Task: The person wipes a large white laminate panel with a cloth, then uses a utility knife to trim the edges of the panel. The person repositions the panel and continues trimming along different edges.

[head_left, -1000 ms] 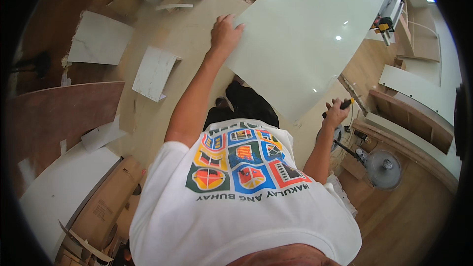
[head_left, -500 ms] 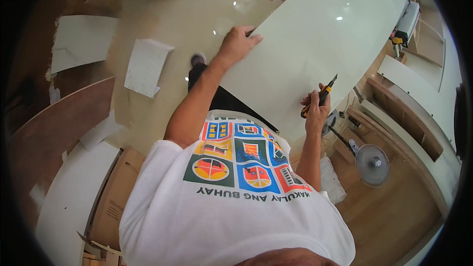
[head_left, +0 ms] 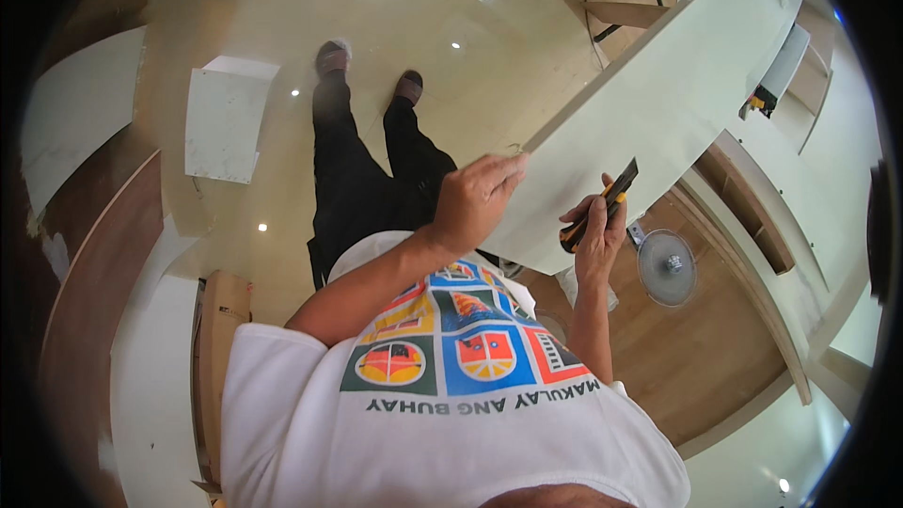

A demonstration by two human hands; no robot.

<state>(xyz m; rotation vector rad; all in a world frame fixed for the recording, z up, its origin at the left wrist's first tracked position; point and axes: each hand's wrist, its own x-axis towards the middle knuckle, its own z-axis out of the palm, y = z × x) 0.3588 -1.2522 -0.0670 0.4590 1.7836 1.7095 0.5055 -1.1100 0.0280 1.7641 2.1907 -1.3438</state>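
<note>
A long pale, glossy board (head_left: 649, 103) slants from in front of my body to the far right. My left hand (head_left: 480, 198) is at the board's left edge, fingers stretched out and fingertips against the edge near its close end. A thin curled strip shows by those fingertips. Over the board's near part, my right hand (head_left: 599, 230) grips a black and yellow utility knife (head_left: 611, 196), its dark blade pointing up and away. The blade appears apart from the board's surface.
A round fan (head_left: 668, 266) stands to the right, beside a wooden frame (head_left: 752, 202) with compartments. White panel pieces (head_left: 224, 122) lie on the glossy floor at left. A brown board (head_left: 94, 273) and a cardboard box (head_left: 223, 320) are further left. My feet stand on the floor ahead.
My left hand has come nearer along the board's edge, its fingers straighter. The board now appears tilted, its left edge face showing. The knife stays in my right hand; my legs have come into view.
</note>
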